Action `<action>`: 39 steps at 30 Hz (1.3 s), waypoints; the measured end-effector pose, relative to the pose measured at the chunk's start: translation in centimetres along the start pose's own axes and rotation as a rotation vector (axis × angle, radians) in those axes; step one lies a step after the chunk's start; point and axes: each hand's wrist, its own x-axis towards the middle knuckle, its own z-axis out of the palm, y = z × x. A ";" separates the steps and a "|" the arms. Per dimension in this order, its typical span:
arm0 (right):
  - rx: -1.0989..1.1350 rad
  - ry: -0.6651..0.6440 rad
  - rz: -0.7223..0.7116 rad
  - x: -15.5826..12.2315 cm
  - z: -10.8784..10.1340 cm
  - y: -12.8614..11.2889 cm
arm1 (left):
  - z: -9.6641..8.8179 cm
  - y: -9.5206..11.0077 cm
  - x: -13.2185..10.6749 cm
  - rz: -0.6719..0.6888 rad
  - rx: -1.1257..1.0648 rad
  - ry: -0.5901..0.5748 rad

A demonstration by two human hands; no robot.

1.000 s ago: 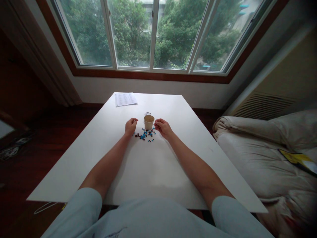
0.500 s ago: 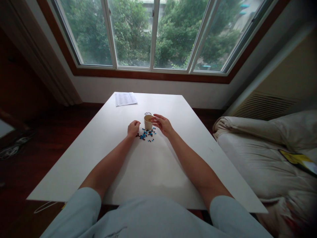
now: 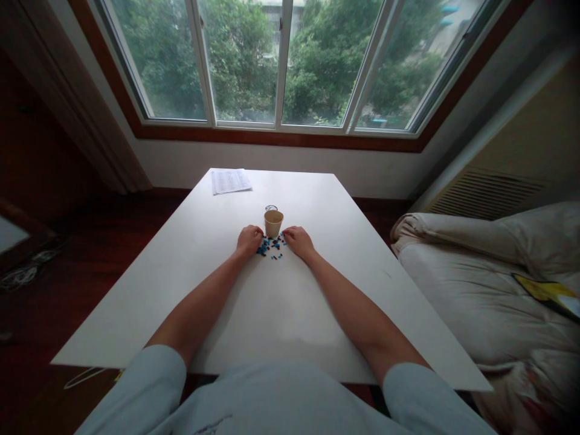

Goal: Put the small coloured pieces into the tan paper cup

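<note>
A light-brown paper cup stands upright on the white table. Small blue and dark-red pieces, too tiny to identify, lie scattered in front of it. My left hand rests at the left edge of the scatter, fingers curled and closed, their tips hidden. On the other side, my right hand is closed with its fingertips together at the pieces just right of the cup. Whatever either hand may pinch is too small to make out. Behind the cup lies a thin ring-shaped item, mostly hidden.
Printed papers lie at the table's far left corner. A window rises beyond the table. To the right is a bed or couch with beige bedding, and a yellow-and-black item sits on it. Cables lie on the floor at left.
My right hand has come down from the cup's rim to the pieces at its right, its fingers closing. My left hand has moved slightly right, towards the pieces.
</note>
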 end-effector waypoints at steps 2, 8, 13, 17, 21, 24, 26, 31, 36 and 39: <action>-0.051 -0.014 -0.056 -0.3 0.2 -0.7 | 0.1 0.1 -0.1 -0.013 -0.004 0.014; -0.048 -0.007 -0.113 -0.9 0.2 -1.5 | 0.9 1.4 -0.8 -0.070 -0.053 0.009; -0.009 -0.026 -0.153 -1.2 0.4 -1.7 | 0.6 2.1 -1.7 -0.067 -0.075 0.008; 0.018 -0.002 -0.154 -1.3 0.4 -1.9 | 0.0 2.0 -3.0 -0.006 -0.123 -0.042; 0.036 -0.033 -0.195 -1.4 0.2 -2.0 | -0.4 2.0 -3.9 0.023 -0.146 -0.083; 0.046 -0.043 -0.189 -1.5 0.0 -1.9 | -0.4 2.3 -4.3 0.062 -0.144 -0.092; 0.065 -0.046 -0.184 -1.6 -0.1 -2.0 | -0.5 2.6 -4.6 0.112 -0.125 -0.094; 0.167 -0.114 -0.212 -1.9 -0.1 -2.2 | -0.8 3.0 -5.2 0.233 -0.098 -0.142; 0.242 -0.054 -0.083 -1.9 -0.1 -1.9 | -1.2 2.5 -5.0 0.252 -0.116 -0.164; 0.233 -0.025 -0.066 -1.9 -0.5 -1.8 | -1.5 2.3 -4.9 0.287 -0.117 -0.202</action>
